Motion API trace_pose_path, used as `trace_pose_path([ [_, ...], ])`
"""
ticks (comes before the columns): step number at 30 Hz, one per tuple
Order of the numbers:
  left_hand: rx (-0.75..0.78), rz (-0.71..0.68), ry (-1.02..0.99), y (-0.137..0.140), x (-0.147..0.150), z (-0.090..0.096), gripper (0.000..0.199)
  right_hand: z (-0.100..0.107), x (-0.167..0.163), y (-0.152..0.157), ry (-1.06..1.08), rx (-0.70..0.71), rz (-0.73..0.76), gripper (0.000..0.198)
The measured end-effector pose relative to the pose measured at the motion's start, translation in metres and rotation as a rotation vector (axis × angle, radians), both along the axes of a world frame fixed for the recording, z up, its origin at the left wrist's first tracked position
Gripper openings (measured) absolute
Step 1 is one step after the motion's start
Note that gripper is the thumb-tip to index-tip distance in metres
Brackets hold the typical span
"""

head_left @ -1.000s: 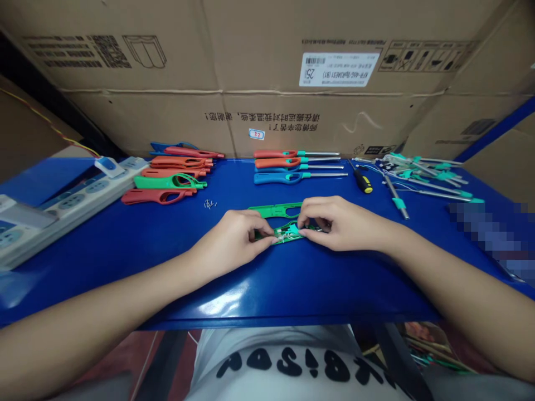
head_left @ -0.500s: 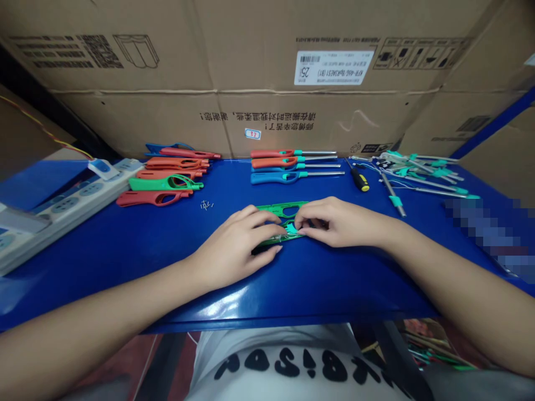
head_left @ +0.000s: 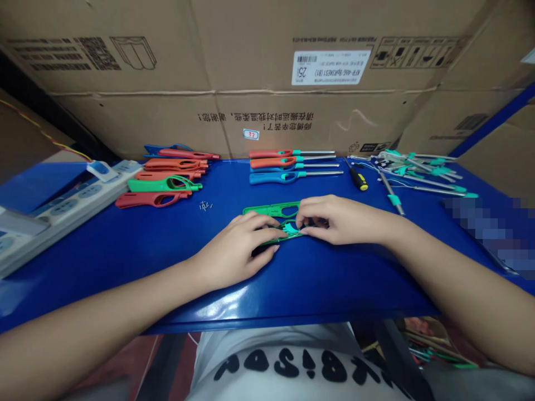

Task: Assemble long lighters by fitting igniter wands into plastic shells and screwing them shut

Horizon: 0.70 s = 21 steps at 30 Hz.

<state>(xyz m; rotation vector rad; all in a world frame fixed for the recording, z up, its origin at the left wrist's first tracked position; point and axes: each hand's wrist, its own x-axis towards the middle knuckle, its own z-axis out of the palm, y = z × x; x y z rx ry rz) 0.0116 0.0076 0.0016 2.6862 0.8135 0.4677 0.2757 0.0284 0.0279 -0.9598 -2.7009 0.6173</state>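
Two green lighter casing halves lie close together before me. The farther half point(head_left: 267, 210) is flat on the table, its inner side up and its right end partly behind my right fingers. My left hand point(head_left: 236, 250) curls over the nearer half point(head_left: 272, 241), thumb on the near side and fingertips on top, covering much of it. A teal trigger point(head_left: 289, 228) shows inside this half. At its right end my right hand point(head_left: 334, 220) has thumb and fingers pinched by the trigger; the exact contact is partly hidden.
Coloured lighter casings point(head_left: 154, 199) and small screws point(head_left: 205, 206) lie left. Assembled lighters point(head_left: 273, 177) stand in a row at the back. A screwdriver point(head_left: 358, 178) and metal lighter tubes point(head_left: 430, 172) are right. A power strip point(head_left: 75, 203) borders the left; cardboard point(head_left: 167, 117) walls the back.
The left hand has shifted slightly left, and more of the farther casing half shows. The right hand keeps nearly the same pinch. The whole view has moved a little.
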Motion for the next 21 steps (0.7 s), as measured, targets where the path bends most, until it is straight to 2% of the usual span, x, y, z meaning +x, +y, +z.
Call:
trace_pose_path([
  [11, -0.003, -0.007, -0.016, 0.002, -0.001, -0.002, 0.031, -0.002, -0.003, 0.000, -0.001, 0.006, 0.029, 0.015],
  [13, 0.003, -0.010, -0.027, 0.002, -0.001, -0.003, 0.031, -0.004, -0.002, 0.001, 0.017, 0.062, 0.002, 0.016],
  [18, 0.011, -0.015, -0.038, 0.004, 0.000, -0.004, 0.030, -0.014, 0.005, 0.010, -0.036, 0.353, -0.082, 0.023],
  [21, 0.010, -0.021, -0.048, 0.007, -0.001, -0.005, 0.030, -0.020, 0.007, 0.015, -0.116, 0.406, -0.112, 0.019],
])
